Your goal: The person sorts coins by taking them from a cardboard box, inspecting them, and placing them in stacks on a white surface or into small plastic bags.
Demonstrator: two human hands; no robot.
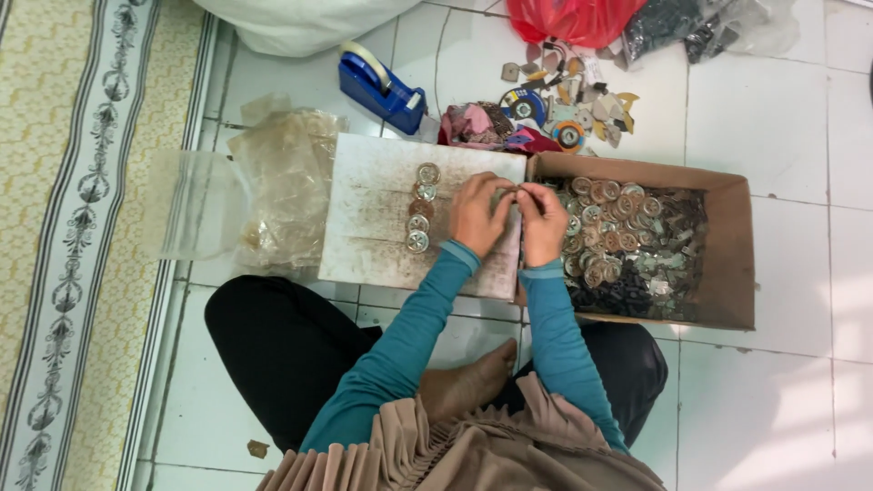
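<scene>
Seated on a tiled floor [773,118], legs crossed, leaning over a white board [373,227] with a cardboard box [727,255] touching its right edge. Inside the box, a heap of round metal discs [609,227] toward the far left corner, dark small bits along the near wall. On the board, a row of five discs [421,207], long axis running from far edge toward near edge, faces up. Left hand [477,214] and right hand [543,221] meeting over the board's right edge, fingertips pinched on one small part [511,191]; too small to tell its shape or which way it points. Likely risks: part slipping from so fine a pinch into the box heap; a sleeve brushing the row out of line.
</scene>
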